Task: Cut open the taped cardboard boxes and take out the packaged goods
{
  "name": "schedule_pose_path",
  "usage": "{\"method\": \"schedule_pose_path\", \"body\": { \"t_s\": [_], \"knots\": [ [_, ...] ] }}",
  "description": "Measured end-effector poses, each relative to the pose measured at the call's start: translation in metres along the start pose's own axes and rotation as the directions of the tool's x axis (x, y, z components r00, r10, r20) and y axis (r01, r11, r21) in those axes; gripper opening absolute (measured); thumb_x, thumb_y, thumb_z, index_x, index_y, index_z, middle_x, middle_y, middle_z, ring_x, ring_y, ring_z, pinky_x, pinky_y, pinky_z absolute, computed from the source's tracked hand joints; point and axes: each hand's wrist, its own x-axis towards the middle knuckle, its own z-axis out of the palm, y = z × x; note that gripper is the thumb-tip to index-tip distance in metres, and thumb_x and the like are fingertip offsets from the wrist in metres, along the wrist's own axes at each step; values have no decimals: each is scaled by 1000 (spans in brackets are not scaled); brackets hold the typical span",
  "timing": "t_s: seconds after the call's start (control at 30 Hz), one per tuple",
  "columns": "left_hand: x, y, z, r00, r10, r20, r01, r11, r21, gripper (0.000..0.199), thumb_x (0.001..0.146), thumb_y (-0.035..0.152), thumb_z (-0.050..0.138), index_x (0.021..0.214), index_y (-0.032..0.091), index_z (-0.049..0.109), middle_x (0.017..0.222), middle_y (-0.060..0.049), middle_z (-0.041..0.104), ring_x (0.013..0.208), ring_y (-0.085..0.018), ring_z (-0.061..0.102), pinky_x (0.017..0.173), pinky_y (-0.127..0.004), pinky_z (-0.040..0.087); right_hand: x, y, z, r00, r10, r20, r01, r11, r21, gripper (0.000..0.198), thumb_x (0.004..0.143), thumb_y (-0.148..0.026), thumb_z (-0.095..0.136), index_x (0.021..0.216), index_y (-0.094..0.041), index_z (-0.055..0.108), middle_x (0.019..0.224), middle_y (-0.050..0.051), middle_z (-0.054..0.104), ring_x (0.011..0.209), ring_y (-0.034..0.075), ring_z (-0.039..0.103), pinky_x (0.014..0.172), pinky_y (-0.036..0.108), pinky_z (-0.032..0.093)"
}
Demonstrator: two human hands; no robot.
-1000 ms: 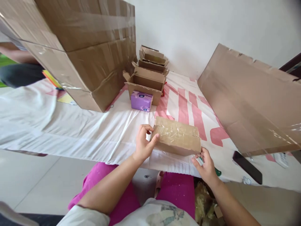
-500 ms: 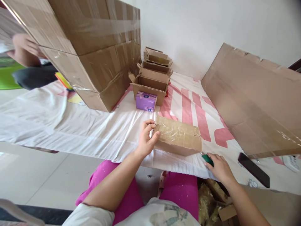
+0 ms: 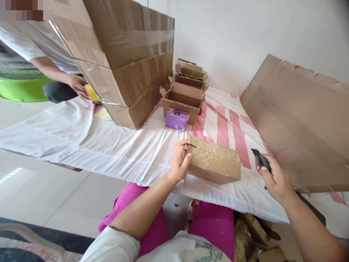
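Note:
A small taped cardboard box lies lengthwise on the cloth-covered table in front of me. Around its left end my left hand is closed, thumb on the top and fingers at the far side. To the right of the box, and apart from it, my right hand grips a green and black box cutter, its dark blade end pointing up and left. A slit or seam runs along the box's top, and clear tape wrinkles over it.
Behind the box sit a purple tissue pack and a row of open cardboard boxes. Large stacked cartons rise at left; a big cardboard sheet leans at right. Another person's hand is by the cartons. A phone is partly hidden.
My right hand has lifted the box cutter away from the box's near right corner, up and to the right. My left hand keeps its hold. The other person's hand has moved toward the table.

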Motion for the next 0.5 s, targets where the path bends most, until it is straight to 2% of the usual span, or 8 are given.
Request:
{"method": "schedule_pose_path", "body": {
  "t_s": [0.07, 0.17, 0.27, 0.37, 0.5],
  "knots": [
    [0, 0, 0, 1000, -8, 4, 8, 1000, 4, 20, 96, 36, 41, 94, 19, 51, 121, -13, 54, 117, -24, 50, 100, -45, 42, 23, -36, -13, 979, -201, 30, 202, 978, -45, 44, 97, -37, 38, 136, -20, 49, 119, 11, 68, 96, 23, 68, 78, 33, 53],
    [0, -1, 0, 1000, 2, 7, -2, 1000, 12, 20, 97, 36, 41, 95, 19, 51, 120, -12, 55, 117, -24, 50, 100, -44, 42, 49, -88, -17, 904, -386, 187, 414, 898, -149, 44, 99, -33, 37, 142, -26, 45, 104, 6, 71, 77, 18, 68, 63, 29, 50],
    [0, -1, 0, 1000, 24, -2, -24, 1000, 12, 19, 97, 35, 41, 95, 19, 51, 119, -12, 55, 116, -24, 50, 100, -43, 42, 68, -127, -9, 848, -412, 335, 504, 821, -268, 46, 99, -28, 37, 145, -26, 43, 91, 5, 70, 67, 17, 64, 56, 28, 43],
    [0, -2, -1, 1000, 31, 1, -31, 999, 8, 18, 97, 34, 40, 96, 19, 51, 120, -12, 54, 117, -24, 50, 100, -43, 41, 83, -151, 1, 821, -375, 430, 539, 756, -371, 49, 99, -26, 37, 148, -27, 38, 100, 9, 69, 70, 18, 65, 58, 28, 41],
    [-1, -2, -1, 999, 34, 12, -35, 999, 18, 18, 97, 34, 40, 96, 19, 51, 121, -13, 53, 118, -24, 49, 101, -44, 41, 92, -162, 8, 781, -343, 521, 580, 707, -404, 48, 99, -25, 35, 147, -30, 37, 108, 11, 68, 72, 19, 67, 58, 28, 40]
  ]
}}
